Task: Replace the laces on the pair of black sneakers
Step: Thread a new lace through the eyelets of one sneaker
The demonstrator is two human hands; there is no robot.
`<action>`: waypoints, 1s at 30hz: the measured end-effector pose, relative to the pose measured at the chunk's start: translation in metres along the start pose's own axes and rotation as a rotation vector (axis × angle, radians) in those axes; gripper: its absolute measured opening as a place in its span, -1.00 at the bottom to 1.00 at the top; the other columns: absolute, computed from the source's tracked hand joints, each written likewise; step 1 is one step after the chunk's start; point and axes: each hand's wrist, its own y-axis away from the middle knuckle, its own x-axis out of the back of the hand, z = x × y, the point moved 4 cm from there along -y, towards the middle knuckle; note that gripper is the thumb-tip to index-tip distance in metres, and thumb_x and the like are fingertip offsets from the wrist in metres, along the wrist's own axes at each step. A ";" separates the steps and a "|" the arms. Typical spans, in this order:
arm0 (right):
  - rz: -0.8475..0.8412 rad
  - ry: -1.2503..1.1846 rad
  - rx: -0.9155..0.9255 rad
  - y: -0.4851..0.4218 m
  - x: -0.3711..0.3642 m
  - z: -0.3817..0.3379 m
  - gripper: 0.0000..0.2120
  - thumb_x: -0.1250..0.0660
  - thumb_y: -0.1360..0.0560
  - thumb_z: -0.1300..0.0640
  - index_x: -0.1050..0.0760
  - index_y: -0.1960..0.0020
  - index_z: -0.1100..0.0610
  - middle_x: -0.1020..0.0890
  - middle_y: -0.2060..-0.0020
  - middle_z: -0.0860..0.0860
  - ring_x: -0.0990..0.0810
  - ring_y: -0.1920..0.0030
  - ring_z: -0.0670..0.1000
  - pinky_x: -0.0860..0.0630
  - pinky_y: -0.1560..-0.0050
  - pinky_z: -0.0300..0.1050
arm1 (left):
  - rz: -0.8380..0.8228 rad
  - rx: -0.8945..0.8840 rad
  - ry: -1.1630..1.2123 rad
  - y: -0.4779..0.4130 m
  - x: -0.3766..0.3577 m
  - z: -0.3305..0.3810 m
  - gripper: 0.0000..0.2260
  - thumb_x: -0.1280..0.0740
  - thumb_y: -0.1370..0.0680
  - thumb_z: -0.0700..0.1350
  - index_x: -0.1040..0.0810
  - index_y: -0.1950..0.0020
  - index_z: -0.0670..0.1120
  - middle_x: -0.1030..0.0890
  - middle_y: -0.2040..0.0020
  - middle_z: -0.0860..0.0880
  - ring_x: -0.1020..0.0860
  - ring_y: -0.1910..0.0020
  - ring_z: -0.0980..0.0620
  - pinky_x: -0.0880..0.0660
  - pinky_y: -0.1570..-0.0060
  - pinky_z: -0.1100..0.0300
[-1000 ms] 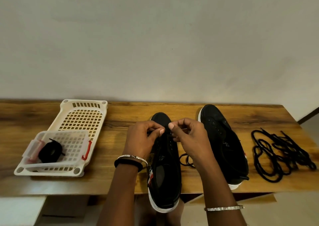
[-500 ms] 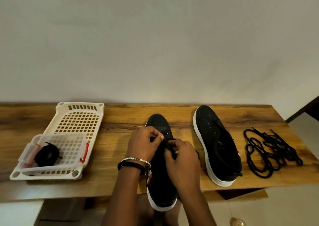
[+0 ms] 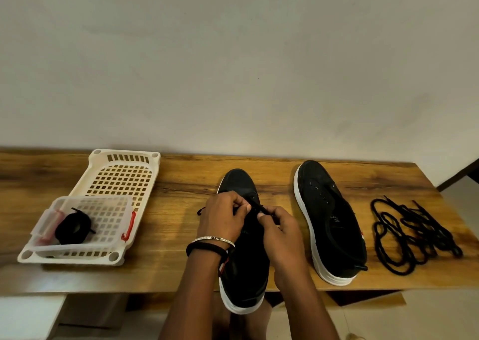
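Observation:
Two black sneakers with white soles lie on the wooden table (image 3: 171,269). The left sneaker (image 3: 241,267) has its heel over the table's front edge. Over its eyelets, my left hand (image 3: 223,219) and my right hand (image 3: 281,232) both pinch a black lace (image 3: 255,208); one loose lace end sticks out left of my left hand. The right sneaker (image 3: 329,220) lies unlaced with bare eyelets. A heap of loose black laces (image 3: 412,236) lies at the table's right end. A coiled black lace (image 3: 73,229) sits in the small clear basket (image 3: 108,210).
A white perforated tray (image 3: 121,176) stands at the left of the table, with the small clear basket on its near end. A plain wall rises directly behind the table. The table's right edge is just past the lace heap.
My right hand has dropped from beside the toe area down onto the left sneaker's eyelets, close against my left hand. The camera view has shifted a little to the right.

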 end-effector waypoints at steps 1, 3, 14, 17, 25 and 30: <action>-0.010 -0.030 -0.023 -0.001 0.000 0.000 -0.85 -0.31 -0.60 0.10 -0.63 0.03 -0.10 -0.70 0.10 -0.12 -0.68 0.00 -0.02 -0.62 -0.12 0.17 | -0.002 -0.002 -0.003 0.000 0.000 0.000 -0.97 -0.42 -0.55 -0.08 -0.65 0.08 0.01 -0.65 0.14 0.13 -0.60 0.12 0.16 -0.55 0.08 0.19; -0.028 -0.070 -0.067 -0.002 -0.001 0.001 -0.84 -0.31 -0.60 0.10 -0.64 0.03 -0.09 -0.72 0.10 -0.09 -0.69 -0.01 0.00 -0.63 -0.12 0.18 | -0.006 -0.006 -0.030 0.000 -0.001 0.002 -0.97 -0.41 -0.55 -0.08 -0.65 0.07 0.00 -0.65 0.13 0.13 -0.60 0.10 0.15 -0.54 0.09 0.21; -0.094 -0.152 -0.122 -0.001 0.001 -0.012 -0.84 -0.42 -0.51 -0.11 -0.66 0.09 -0.03 -0.71 0.14 -0.04 -0.68 0.09 -0.02 -0.54 0.13 -0.08 | 0.052 0.025 -0.126 0.000 -0.005 0.006 -0.94 -0.36 -0.59 -0.08 -0.63 0.01 0.01 -0.63 0.07 0.10 -0.59 0.07 0.10 -0.43 0.19 0.24; -0.082 -0.124 -0.117 -0.009 0.002 -0.012 -0.77 -0.40 -0.51 -0.18 -0.67 0.13 -0.05 -0.70 0.21 -0.05 -0.68 0.10 0.05 -0.52 0.12 -0.02 | 0.050 0.044 -0.028 -0.002 -0.005 0.000 -0.96 -0.42 -0.55 -0.09 -0.66 0.07 0.00 -0.66 0.13 0.10 -0.60 0.11 0.12 -0.46 0.18 0.24; -0.028 0.004 -0.058 -0.026 -0.003 -0.004 -0.90 -0.43 -0.55 0.11 -0.68 0.13 0.03 -0.73 0.20 0.00 -0.71 0.09 0.07 -0.65 0.10 0.06 | 0.022 0.062 0.090 -0.003 -0.005 -0.009 -0.97 -0.47 -0.50 -0.12 -0.70 0.11 0.01 -0.66 0.21 0.15 -0.59 0.20 0.23 -0.52 0.18 0.29; 0.068 0.228 0.037 -0.028 -0.008 -0.010 -0.88 -0.25 -0.63 0.14 -0.54 0.04 0.03 -0.63 0.08 0.00 -0.60 0.05 0.01 -0.60 -0.01 0.08 | -0.011 0.079 0.101 -0.002 -0.003 -0.009 -0.92 -0.48 -0.48 -0.05 -0.64 0.12 0.13 -0.62 0.22 0.17 -0.57 0.20 0.19 -0.54 0.12 0.23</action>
